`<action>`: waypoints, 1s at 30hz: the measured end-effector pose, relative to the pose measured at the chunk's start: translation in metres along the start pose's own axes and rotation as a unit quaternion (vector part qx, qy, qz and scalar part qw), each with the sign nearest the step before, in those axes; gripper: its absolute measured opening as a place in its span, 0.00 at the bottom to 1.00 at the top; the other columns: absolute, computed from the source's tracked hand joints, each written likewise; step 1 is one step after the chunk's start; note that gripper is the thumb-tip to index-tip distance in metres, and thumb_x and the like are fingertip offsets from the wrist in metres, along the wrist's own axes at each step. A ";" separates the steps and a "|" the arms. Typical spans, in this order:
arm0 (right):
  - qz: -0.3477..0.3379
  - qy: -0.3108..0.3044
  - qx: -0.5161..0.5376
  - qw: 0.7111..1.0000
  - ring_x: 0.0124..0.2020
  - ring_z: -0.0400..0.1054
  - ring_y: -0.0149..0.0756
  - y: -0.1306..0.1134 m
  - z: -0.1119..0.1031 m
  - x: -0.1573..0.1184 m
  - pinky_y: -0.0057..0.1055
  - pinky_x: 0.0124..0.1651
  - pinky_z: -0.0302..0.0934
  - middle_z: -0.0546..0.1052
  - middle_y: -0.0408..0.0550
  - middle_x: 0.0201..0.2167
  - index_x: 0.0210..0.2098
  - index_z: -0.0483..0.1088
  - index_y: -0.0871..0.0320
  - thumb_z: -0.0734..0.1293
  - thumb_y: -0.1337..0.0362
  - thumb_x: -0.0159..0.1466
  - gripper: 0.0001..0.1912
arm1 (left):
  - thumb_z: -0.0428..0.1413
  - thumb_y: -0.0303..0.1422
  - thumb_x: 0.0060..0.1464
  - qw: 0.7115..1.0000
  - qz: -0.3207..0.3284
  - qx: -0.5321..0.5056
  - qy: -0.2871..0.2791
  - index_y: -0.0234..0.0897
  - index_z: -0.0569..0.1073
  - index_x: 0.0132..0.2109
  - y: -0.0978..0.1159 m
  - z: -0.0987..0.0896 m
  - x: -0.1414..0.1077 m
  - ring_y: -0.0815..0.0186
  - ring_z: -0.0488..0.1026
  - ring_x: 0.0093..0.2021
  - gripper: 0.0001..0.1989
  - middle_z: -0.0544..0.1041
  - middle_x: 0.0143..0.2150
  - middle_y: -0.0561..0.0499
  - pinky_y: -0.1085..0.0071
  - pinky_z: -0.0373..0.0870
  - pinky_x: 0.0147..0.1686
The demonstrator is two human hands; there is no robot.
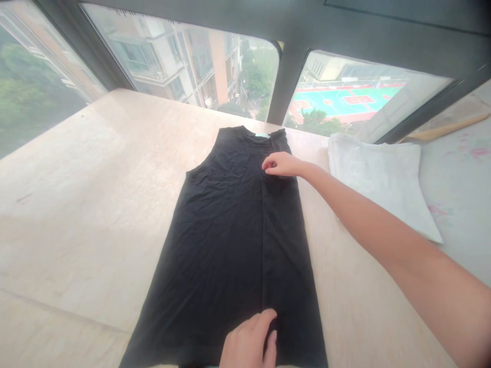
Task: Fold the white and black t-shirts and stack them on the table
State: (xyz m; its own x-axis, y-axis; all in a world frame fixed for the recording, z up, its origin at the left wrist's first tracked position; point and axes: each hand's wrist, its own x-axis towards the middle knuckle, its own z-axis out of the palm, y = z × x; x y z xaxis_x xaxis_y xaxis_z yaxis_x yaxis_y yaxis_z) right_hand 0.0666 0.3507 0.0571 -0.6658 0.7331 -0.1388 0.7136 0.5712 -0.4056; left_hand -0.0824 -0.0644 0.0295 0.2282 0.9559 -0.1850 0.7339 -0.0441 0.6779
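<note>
A black sleeveless top (pixel 218 230) lies on the pale surface, its neckline toward the windows. Its right side is folded inward, leaving a straight lengthwise edge. Near the upper end of that fold, by the armhole, my right hand (pixel 283 164) has its fingers curled and its thumb and forefinger close together at the cloth. My left hand (pixel 247 341) rests over the lower part of the top, close to the fold, with thumb and forefinger apart. The frame's bottom edge cuts off part of this hand. A light label (pixel 262 135) shows inside the neckline.
A folded white cloth (pixel 378 176) lies to the right, partly behind my right forearm. Beyond it is a pale flower-patterned cover (pixel 470 204). Grey-framed windows (pixel 286 76) border the pale marbled surface (pixel 84 204) at the far side.
</note>
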 end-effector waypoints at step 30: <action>0.042 0.165 -0.018 0.985 0.47 0.70 0.45 -0.039 0.029 0.141 0.39 0.54 0.63 0.77 0.54 0.42 0.46 0.75 0.60 0.62 0.68 0.61 0.16 | 0.49 0.58 0.52 0.901 -0.410 0.037 0.136 0.40 0.68 0.50 -0.135 -0.126 -0.086 0.60 0.75 0.29 0.30 0.73 0.30 0.53 0.67 0.72 0.31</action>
State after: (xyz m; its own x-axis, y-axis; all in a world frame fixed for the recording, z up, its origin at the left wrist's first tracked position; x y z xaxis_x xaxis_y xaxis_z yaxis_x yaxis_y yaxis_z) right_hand -0.0614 0.4215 0.0267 -0.5014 0.8548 0.1335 0.7740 0.5122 -0.3723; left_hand -0.2814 -0.1037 0.0438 -0.5682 0.7106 -0.4149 0.6274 0.7004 0.3403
